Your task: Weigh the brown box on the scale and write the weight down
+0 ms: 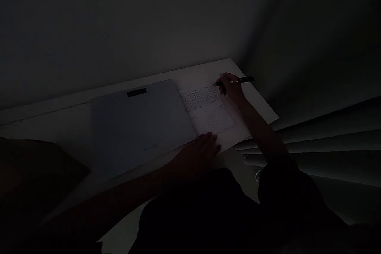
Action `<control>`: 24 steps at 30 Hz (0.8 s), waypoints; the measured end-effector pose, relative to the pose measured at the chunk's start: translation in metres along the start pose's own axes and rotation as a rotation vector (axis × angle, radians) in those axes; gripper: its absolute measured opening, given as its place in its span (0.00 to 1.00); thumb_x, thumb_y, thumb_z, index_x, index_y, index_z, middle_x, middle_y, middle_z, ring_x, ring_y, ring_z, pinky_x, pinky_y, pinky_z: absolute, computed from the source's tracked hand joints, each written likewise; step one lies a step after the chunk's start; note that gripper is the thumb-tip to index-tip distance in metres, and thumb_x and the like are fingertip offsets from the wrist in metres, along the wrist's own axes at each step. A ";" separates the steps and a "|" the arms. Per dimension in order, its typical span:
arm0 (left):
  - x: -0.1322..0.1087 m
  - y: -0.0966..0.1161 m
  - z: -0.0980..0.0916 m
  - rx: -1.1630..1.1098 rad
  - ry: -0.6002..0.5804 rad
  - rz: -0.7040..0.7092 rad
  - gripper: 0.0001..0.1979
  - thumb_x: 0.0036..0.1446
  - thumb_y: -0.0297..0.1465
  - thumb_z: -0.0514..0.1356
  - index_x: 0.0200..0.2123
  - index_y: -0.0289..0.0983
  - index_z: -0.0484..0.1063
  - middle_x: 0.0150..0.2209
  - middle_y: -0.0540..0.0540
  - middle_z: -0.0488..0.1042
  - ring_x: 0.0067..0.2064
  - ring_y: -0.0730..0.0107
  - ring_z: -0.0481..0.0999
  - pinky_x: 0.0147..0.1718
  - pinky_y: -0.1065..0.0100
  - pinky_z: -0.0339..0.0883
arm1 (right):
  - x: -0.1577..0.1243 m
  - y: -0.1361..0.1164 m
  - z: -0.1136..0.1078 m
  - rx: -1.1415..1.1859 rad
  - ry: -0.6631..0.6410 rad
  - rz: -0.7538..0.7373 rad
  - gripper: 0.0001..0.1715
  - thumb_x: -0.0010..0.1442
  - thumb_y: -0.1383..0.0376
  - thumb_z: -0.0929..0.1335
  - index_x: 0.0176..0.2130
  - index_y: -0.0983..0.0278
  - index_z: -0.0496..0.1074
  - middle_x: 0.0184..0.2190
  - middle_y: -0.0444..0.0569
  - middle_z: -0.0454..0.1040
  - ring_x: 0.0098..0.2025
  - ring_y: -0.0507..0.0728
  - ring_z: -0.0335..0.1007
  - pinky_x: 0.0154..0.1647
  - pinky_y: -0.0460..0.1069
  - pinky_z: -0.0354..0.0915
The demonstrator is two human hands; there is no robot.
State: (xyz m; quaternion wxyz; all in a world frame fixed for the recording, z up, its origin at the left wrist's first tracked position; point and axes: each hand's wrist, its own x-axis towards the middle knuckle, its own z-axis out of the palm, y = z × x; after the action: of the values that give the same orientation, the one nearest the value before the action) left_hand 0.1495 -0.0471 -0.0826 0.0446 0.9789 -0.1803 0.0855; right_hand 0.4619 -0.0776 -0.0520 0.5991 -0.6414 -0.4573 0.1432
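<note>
Very dim view: the right hand (230, 86) pinches a dark pen (238, 80) in its fingers, the tip meeting the far upper edge of a printed sheet (208, 111) that lies on a white desk (74, 123) just right of a closed grey laptop (137, 127). The left hand (196, 152) lies flat, fingers loosely together, pressing the sheet's near corner beside the laptop's edge. Window blinds (327, 143) hang to the right of the desk.

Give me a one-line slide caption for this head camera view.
In dim light, the right hand holds a pen over a printed sheet while the left hand rests on its near edge.
</note>
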 end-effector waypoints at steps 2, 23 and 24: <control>0.001 0.001 -0.002 -0.004 -0.027 -0.006 0.30 0.72 0.42 0.47 0.70 0.31 0.50 0.70 0.31 0.52 0.70 0.44 0.54 0.65 0.49 0.51 | -0.002 -0.004 -0.004 -0.031 -0.041 0.013 0.30 0.60 0.44 0.71 0.26 0.66 0.64 0.16 0.43 0.63 0.17 0.47 0.57 0.18 0.45 0.55; 0.122 -0.009 -0.015 0.166 -0.220 -0.425 0.23 0.66 0.22 0.43 0.60 0.27 0.63 0.67 0.27 0.56 0.51 0.50 0.71 0.32 0.61 0.72 | -0.042 0.003 -0.012 -0.165 -0.155 0.220 0.22 0.61 0.50 0.66 0.26 0.63 0.60 0.14 0.40 0.61 0.16 0.49 0.57 0.21 0.46 0.56; 0.122 -0.009 -0.013 0.154 -0.211 -0.436 0.22 0.65 0.22 0.43 0.59 0.28 0.64 0.68 0.26 0.54 0.51 0.50 0.71 0.33 0.60 0.72 | -0.042 0.002 -0.011 -0.158 -0.161 0.224 0.23 0.61 0.50 0.66 0.26 0.63 0.60 0.14 0.40 0.61 0.16 0.48 0.57 0.21 0.46 0.55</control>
State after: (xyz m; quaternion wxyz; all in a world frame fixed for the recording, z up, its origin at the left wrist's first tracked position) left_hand 0.2633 -0.0790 -0.0483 -0.0316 0.9986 0.0384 -0.0155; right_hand 0.4481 -0.1165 -0.0663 0.4885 -0.7200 -0.4393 0.2236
